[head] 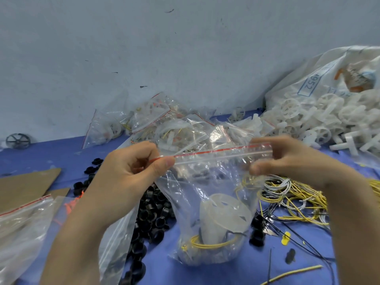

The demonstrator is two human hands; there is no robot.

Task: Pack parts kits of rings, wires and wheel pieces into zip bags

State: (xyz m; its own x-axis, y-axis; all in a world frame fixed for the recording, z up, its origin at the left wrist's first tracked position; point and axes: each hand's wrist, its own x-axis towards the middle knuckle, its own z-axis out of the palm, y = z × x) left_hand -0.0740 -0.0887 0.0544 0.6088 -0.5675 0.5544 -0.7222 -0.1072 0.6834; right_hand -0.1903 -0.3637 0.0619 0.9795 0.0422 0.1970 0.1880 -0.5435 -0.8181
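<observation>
A clear zip bag (211, 194) with a red strip along its top hangs above the blue table. My left hand (133, 167) pinches the left end of the zip strip. At the right end, my right hand (292, 159) pinches the same strip. Inside the bag lie a white wheel piece (224, 217) and a coil of yellow wire (207, 242). Black rings (152, 214) are heaped on the table under my left forearm. Loose yellow and white wires (296, 198) lie tangled under my right hand.
Packed zip bags (164, 124) are piled against the wall. A big sack of white wheel pieces (329, 118) spills at the right. Empty zip bags (22, 225) and brown cardboard (26, 186) lie at the left. One dark wheel (18, 141) sits far left.
</observation>
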